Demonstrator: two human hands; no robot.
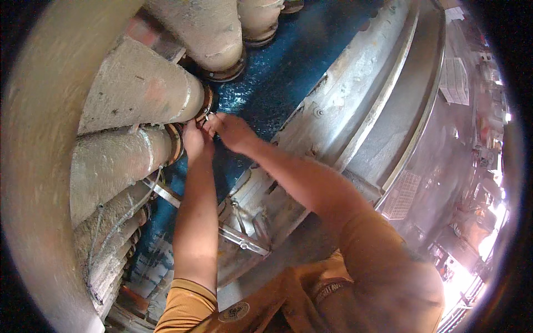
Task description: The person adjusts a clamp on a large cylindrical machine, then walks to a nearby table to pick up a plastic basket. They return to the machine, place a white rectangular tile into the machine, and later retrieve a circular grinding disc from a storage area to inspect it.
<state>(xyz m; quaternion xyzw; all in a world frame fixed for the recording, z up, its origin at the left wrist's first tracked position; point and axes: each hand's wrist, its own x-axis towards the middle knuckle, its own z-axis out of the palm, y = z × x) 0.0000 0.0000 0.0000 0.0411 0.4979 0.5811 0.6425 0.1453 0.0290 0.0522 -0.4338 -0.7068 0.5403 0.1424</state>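
Both arms reach forward to the brown ring [207,103] at the end of a large, dust-coated beige cone-shaped tube [141,89]. My left hand [196,140] is closed at the ring's lower edge, its fingertips close to the right hand's. My right hand [232,132] is pinched beside it, with a small pale bit showing at the fingertips, too small to name. Just below sits a second beige tube [116,166] with its own brown ring [175,143], close to my left wrist. Beneath the hands lies a wet, shiny blue surface [266,83].
More beige tubes [205,33] line the left side, and a pale curved column [44,139] bounds it. Curved metal rims [383,94] sweep along the right. A metal bracket [244,240] sits between my forearms. Cables [130,213] hang at lower left; white crates [454,81] stand far right.
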